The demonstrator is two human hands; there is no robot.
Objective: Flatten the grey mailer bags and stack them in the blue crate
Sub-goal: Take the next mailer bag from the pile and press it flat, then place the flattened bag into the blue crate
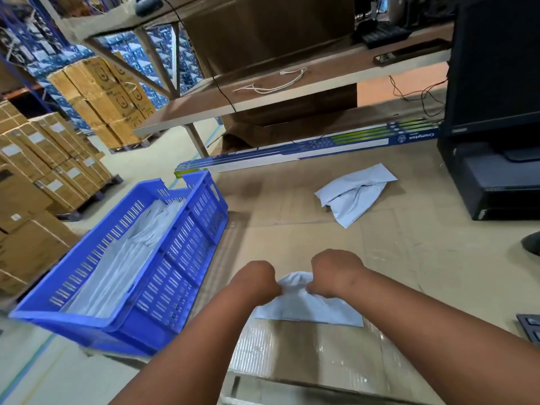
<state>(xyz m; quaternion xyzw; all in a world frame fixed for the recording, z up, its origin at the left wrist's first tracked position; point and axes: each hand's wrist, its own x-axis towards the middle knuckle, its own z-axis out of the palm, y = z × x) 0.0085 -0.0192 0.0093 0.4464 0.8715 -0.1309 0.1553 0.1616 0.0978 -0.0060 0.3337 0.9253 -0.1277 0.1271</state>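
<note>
- My left hand (257, 280) and right hand (336, 274) are both curled into fists on the far edge of a grey mailer bag (309, 308), bunching that edge between them; the fingertips are hidden under the knuckles.
- The bag I hold is pale grey, gathered and creased at the top where I grip it, its near part lying flatter on the surface.
- It sits just in front of me, to the right of the blue crate (181, 258).
- A second mailer bag (355, 192) lies farther out, well apart from my hands, crumpled with a deep fold down its middle.
- The crate has slotted walls and holds grey mailers (122, 258) lying flat inside.
- The worktop (409, 273) is covered in flattened brown cardboard, shiny with tape near me.
- A long blue-and-white box (306, 150) lies along the far edge, a black monitor (493, 68) stands at right.
- Stacked cartons (43, 159) on pallets fill the warehouse floor at left.
</note>
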